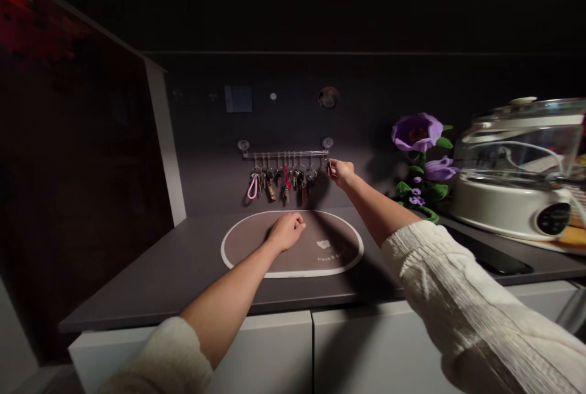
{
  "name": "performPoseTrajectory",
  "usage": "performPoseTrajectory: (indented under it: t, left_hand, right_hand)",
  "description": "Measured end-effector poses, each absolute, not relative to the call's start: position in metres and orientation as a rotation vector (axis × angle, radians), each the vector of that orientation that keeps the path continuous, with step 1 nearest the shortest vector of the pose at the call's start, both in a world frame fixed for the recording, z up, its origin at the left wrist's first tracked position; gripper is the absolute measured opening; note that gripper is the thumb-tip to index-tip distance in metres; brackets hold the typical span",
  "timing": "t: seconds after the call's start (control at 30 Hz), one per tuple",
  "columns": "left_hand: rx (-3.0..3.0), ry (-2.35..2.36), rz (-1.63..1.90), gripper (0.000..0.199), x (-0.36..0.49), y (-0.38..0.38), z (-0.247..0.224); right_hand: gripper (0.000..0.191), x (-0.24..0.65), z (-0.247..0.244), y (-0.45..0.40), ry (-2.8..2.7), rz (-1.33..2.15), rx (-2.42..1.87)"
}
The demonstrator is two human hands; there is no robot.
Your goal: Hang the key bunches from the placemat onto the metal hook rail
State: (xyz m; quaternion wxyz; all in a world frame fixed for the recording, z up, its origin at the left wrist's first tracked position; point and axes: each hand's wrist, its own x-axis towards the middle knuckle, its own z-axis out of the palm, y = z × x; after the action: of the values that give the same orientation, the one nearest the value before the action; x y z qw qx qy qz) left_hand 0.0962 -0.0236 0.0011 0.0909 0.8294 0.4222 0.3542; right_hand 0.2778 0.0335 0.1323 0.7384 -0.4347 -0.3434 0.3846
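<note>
My right hand (342, 172) is at the right end of a clear hook rail (286, 154) on the dark wall. Its fingertips pinch a small, thin key (329, 168), partly hidden by the fingers. Several bunches of keys hang from the rail, among them a pink loop (253, 188), a red strap (286, 175) and a tan tag (271, 190). Below them, my left hand (286, 231) rests on a brown oval mat (247, 244) with a white rim. Its fingers are curled in, and nothing shows in them.
Purple flowers (417, 133) with green leaves stand to the right, beside a cream appliance (499, 205) with a clear cover. A black phone-like slab (497, 254) lies on the dark counter (169, 272) in front of it. White cabinet fronts (270, 351) are below.
</note>
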Motion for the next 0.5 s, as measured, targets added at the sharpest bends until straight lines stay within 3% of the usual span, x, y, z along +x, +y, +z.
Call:
performPoseTrajectory:
  t: [0.5]
  left_hand:
    - [2.429, 1.256, 1.064, 0.014, 0.096, -0.021, 0.000]
  right_hand:
    - [0.012, 0.280, 0.121, 0.049, -0.779, 0.852, -1.011]
